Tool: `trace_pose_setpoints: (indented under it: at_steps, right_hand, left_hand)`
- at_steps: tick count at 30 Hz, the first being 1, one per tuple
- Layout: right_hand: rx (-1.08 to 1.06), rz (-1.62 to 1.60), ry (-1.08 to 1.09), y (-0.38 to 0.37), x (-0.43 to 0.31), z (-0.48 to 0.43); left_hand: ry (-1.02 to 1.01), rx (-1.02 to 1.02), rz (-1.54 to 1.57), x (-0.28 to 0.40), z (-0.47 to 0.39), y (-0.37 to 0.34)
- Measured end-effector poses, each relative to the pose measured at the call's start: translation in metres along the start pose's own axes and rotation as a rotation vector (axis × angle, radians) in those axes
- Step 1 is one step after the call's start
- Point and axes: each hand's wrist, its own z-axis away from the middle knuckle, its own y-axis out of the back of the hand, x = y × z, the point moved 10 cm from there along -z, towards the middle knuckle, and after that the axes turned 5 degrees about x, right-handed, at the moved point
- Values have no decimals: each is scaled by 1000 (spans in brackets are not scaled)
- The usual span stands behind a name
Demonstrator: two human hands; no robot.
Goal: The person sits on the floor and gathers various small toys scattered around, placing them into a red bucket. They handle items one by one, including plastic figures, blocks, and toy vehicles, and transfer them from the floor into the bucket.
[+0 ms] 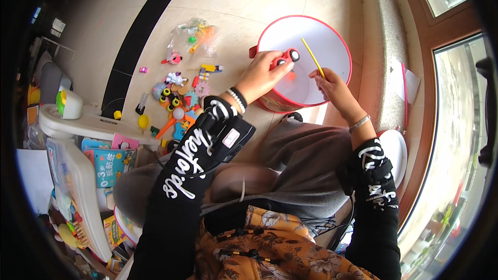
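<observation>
My left hand (264, 73) grips a red toy car (285, 58) with black and white wheels, over the left part of a round bucket (335, 27) with a red rim and white inside. Between the fingers of my right hand (328, 84) is a thin yellow stick (312, 56), tilted up and to the left above the bucket's opening. A small orange-red thing (290, 75) shows inside the bucket beneath my left hand; its kind is unclear. The bucket's floor is partly hidden by my hands.
Small toys (177, 103) lie heaped on the tiled floor left of the bucket, beside a clear plastic bag (194, 37) with colourful pieces. A white plastic storage unit (74, 186) holding books stands at the left. A wood-framed glass door (437, 97) borders the right side.
</observation>
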Motion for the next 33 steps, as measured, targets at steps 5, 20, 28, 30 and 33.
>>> trace_pose_setpoints:
  at_steps: [5,20,28,30,33]
  right_hand:
    - [113,369,186,9,22,-35]
    - [-13,997,304,-54,68,-105]
    - [220,458,989,-143,-100,3]
    - [-29,551,1014,-211,-83,20]
    - [-471,555,715,-304,12,25]
  left_hand:
    - [-174,11,-121,12,13,7]
    - [913,737,245,-182,321,186]
    - [1023,517,-435,-305,385,137]
    - [1170,527,-255,-330,409,114]
    - [1245,501,-79,-348,431,89]
